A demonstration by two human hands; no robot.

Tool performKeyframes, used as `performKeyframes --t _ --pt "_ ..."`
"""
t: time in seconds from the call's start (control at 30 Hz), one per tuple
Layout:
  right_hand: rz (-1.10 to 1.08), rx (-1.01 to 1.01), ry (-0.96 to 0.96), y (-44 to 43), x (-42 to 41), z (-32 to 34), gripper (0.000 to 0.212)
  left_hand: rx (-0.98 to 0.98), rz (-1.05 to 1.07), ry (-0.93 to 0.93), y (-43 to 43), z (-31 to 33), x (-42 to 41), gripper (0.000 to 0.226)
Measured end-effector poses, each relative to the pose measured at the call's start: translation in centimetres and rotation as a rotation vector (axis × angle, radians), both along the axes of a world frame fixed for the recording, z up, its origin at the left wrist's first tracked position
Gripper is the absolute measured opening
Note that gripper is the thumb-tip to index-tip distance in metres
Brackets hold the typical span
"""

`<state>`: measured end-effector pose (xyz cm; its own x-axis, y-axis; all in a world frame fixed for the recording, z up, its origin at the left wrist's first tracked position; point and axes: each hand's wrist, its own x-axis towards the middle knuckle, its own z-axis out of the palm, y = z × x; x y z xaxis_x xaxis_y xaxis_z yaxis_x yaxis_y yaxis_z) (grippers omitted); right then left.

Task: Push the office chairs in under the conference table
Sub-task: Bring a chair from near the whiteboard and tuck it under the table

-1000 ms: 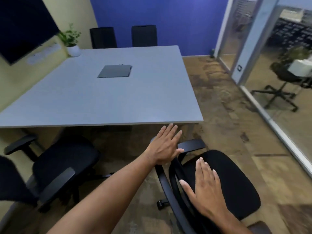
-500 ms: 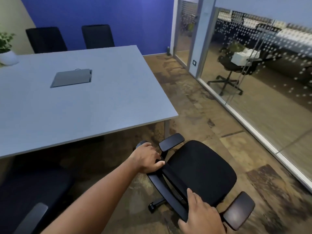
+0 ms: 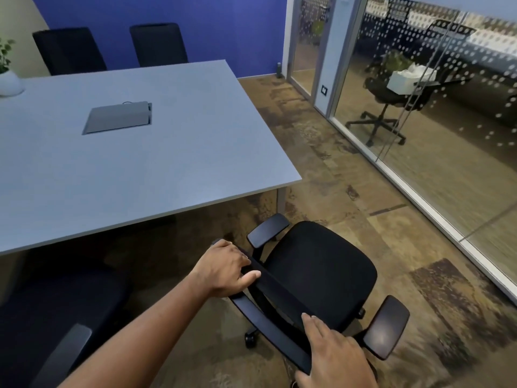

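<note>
Nearest the camera, the right hand (image 3: 334,357) lies on the top edge of the backrest of a black office chair (image 3: 316,271), fingers laid forward over the frame and fairly flat; whether they curl under it cannot be told. Further along the same backrest, toward the conference table (image 3: 156,152), the left hand (image 3: 225,271) is closed around the upper rail, thumb on the seat side and knuckles toward the table. This chair stands out on the carpet off the table's near right corner, its seat wholly clear of the tabletop and angled away from it, one armrest (image 3: 268,230) close below the table edge by the table leg (image 3: 281,201) and the other armrest (image 3: 386,326) on the side away from the table. A caster (image 3: 251,338) shows beneath the backrest. At the near left edge of the table a second black chair (image 3: 56,317) sits dark and partly tucked below the tabletop, its armrest pad toward the camera. On the tabletop a grey cable hatch (image 3: 119,117) is set flush in the middle, and a white plant pot (image 3: 9,84) stands at the far left edge. At the table's far side two black chair backs (image 3: 112,47) rise against the blue wall (image 3: 195,26). Right of the table, beyond the glass partition (image 3: 436,113), another office chair stands outside the room.
</note>
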<state>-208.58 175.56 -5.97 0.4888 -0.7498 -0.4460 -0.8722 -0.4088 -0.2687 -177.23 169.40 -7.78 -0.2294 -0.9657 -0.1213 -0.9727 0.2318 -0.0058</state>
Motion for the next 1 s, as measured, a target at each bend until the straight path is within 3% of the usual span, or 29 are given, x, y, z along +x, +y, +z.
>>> performKeyframes --t 0.47,1.0 --pt "0.197 -0.008 0.005 0.0 5.8 -0.3 0.111 0.010 0.178 0.010 7.0 0.4 7.2 0.080" --pt "0.519 0.001 -0.003 -2.5 13.6 0.0 0.106 -0.049 0.561 0.081 15.3 1.1 12.9 0.080"
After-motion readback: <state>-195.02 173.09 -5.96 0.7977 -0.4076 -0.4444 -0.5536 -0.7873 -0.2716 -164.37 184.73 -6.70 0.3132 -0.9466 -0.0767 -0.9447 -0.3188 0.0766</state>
